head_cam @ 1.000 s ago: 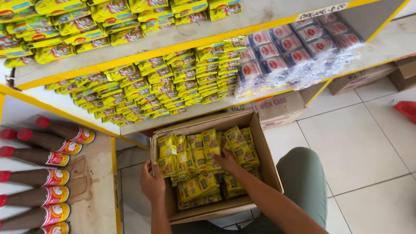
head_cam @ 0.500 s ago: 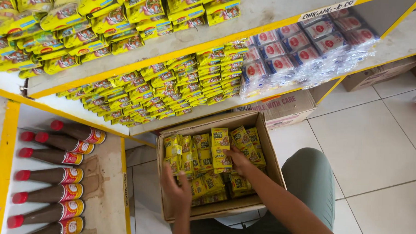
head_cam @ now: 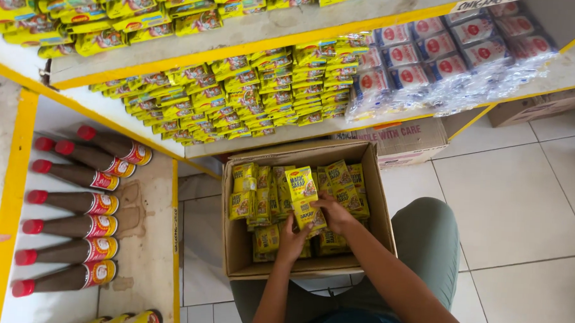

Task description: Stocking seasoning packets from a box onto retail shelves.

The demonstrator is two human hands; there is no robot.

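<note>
Two hands work inside an open cardboard box [head_cam: 240,242] that rests on the person's lap, w/ the tiled floor [head_cam: 515,201] to the right. The left hand [head_cam: 292,239] and right hand [head_cam: 334,213] are both closed on the same stack of yellow seasoning sachets [head_cam: 302,192], gripping it from the lower end; the stack stands upright and sticks up above the other yellow sachets [head_cam: 257,195] packed in rows in the box. Left hand fingers wrap the stack's near edge, right hand pinches it from the right side, approx. at the box's middle.

Just beyond the box, a lower shelf [head_cam: 282,136] w/ yellow trim carries many rows of similar yellow-green packets [head_cam: 239,93], and at its right end, bundles of white packets w/ red round marks [head_cam: 444,59] wrapped in clear plastic. An upper shelf [head_cam: 254,33] holds more yellow packets. Under the lower shelf sits another cardboard carton [head_cam: 409,140] on the floor.

To the left, a separate low shelf holds dark sauce bottles [head_cam: 76,202] w/ red caps lying on their sides in a column, well apart from the hands.
</note>
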